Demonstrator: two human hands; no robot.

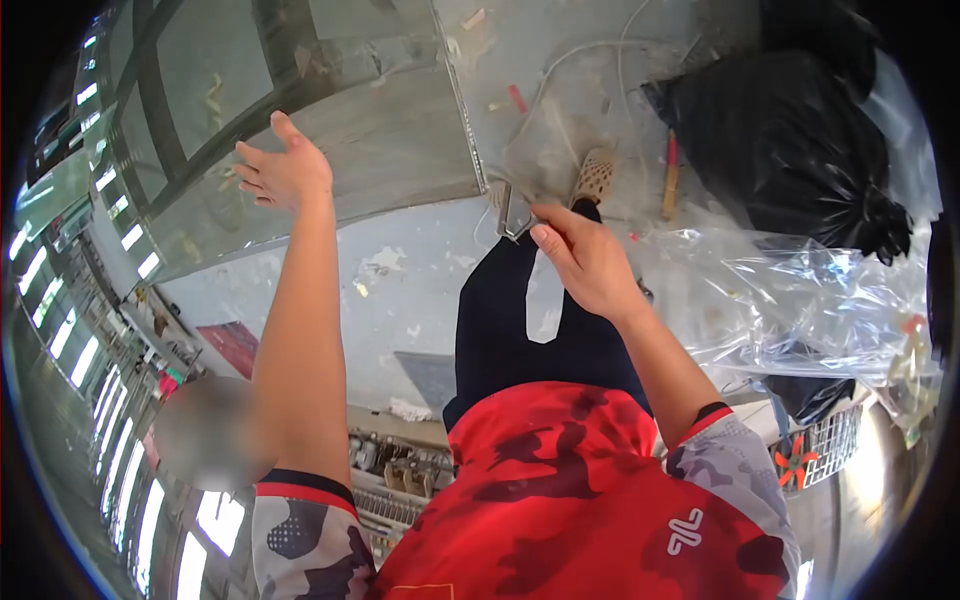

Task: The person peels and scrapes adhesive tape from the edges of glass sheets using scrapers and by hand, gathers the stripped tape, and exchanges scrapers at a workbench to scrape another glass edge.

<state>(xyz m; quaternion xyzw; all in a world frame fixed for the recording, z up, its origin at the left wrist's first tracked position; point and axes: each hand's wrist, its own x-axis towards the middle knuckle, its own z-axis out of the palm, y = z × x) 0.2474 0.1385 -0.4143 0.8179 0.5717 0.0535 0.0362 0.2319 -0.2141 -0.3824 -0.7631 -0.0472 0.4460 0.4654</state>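
My left hand [287, 168] is held out over a large clear sheet [390, 150] at the upper left. Its fingers are apart and nothing is in them; whether it touches the sheet I cannot tell. My right hand [588, 262] is closed around a small U-shaped metal tool [508, 215], shaped like a Y-peeler, in front of my legs. Its metal end points left, near the sheet's lower right corner, and its handle is mostly hidden by my fingers.
A black plastic bag [790, 150] and crumpled clear plastic [790, 300] lie on the right. A red-and-wooden handled tool [671, 175] rests on the floor beside the bag. A thin cable [560, 65] runs across the floor. Another person [210, 432], blurred, is at lower left.
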